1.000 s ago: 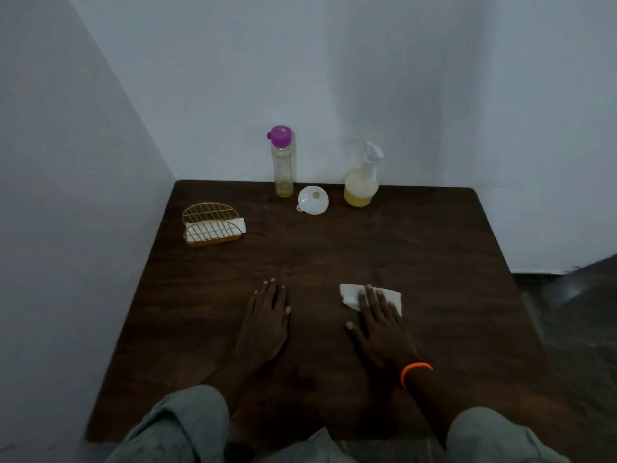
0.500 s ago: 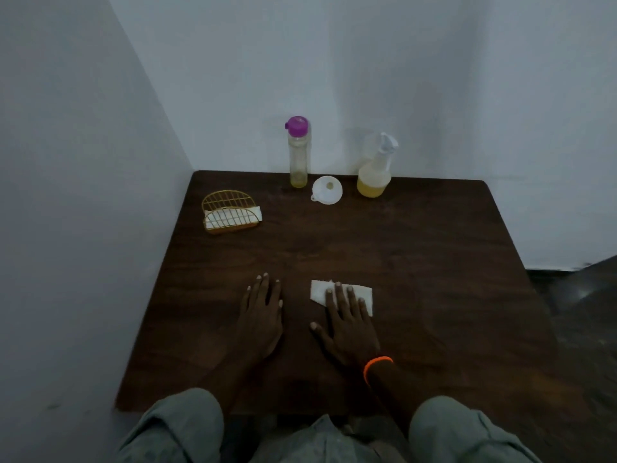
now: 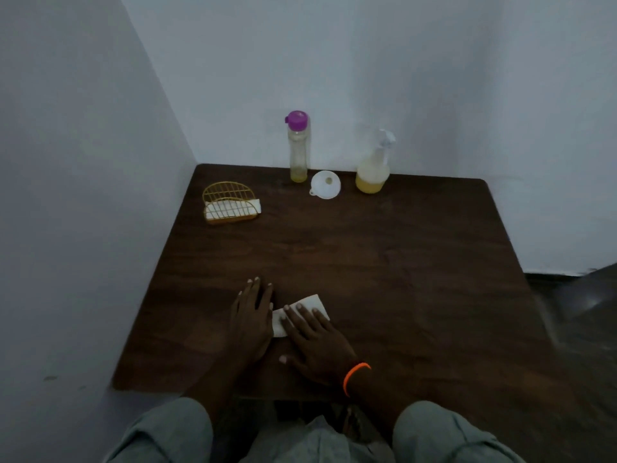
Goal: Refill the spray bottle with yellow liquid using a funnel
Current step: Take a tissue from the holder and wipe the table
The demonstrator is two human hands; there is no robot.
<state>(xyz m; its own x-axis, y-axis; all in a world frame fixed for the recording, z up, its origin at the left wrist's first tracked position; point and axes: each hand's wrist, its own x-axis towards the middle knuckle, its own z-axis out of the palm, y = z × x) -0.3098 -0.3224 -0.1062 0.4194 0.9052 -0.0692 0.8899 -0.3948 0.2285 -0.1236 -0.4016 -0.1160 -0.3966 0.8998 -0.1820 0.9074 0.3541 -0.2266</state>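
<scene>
While both flat, empty hands rest on the dark wooden counter point(image 3: 400, 262), the light, slippery clear plastic spray bottle point(image 3: 372, 175) probably wants gripping round its body.

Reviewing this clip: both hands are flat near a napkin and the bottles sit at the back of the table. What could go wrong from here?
1. The spray bottle and the purple-capped bottle stand at the table's far edge; a long reach could tip one.
2. The funnel lies loose between them and could be knocked aside.
3. The right hand presses the napkin next to the left hand; it may drag along.
</scene>
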